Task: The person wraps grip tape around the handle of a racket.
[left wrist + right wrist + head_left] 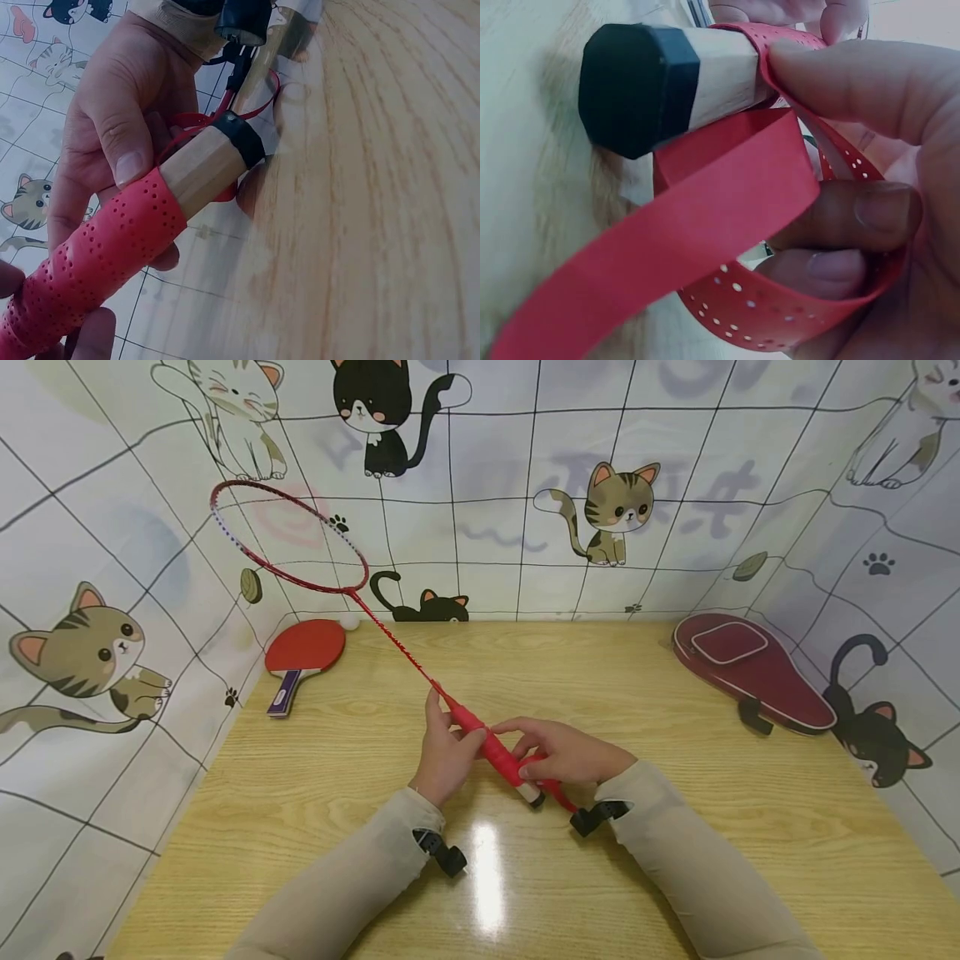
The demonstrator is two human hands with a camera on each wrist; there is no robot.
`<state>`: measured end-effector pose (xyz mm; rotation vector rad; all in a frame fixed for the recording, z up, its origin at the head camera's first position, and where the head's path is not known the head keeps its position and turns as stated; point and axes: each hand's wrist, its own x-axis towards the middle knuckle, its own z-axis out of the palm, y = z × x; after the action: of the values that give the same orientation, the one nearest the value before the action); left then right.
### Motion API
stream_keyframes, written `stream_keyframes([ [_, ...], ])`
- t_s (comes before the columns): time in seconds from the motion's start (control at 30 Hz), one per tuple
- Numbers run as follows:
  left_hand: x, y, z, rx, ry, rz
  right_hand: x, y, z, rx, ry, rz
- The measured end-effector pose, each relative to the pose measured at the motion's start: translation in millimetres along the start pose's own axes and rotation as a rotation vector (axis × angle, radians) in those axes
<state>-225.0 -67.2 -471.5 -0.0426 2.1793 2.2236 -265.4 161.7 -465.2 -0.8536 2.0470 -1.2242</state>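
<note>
A red badminton racket [393,639] slants across the middle of the head view, its head raised at the upper left. My left hand [444,756] grips the upper part of its handle, thumb on top. Perforated red grip tape [112,247] covers most of the handle. Bare wood [206,169] and a black end cap [630,86] show at the butt. At the tape's lower edge, my right hand [566,750] presses its thumb [840,79] on the wrap. Its curled fingers hold the loose tape [705,217], which loops beside the butt and trails away.
On the wooden table [337,860], a red table tennis paddle [306,645] lies at the back left, a white ball [349,622] beside it. A dark red paddle case [750,672] lies at the back right. Cat-printed walls [495,510] border the table.
</note>
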Motion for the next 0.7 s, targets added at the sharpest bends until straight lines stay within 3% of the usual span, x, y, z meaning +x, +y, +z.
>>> stream_keyframes([
  [0.2,-0.6,1.9,1.0,0.054,0.000,0.003,0.5,2.0,-0.3,0.013,0.010,0.032],
  [0.4,-0.9,1.6,1.6,0.014,-0.015,0.019,-0.4,2.2,-2.2,0.029,-0.012,0.015],
  [0.7,-0.3,1.0,0.9,0.027,0.007,0.008,-1.2,-1.4,-0.4,-0.051,-0.020,0.025],
])
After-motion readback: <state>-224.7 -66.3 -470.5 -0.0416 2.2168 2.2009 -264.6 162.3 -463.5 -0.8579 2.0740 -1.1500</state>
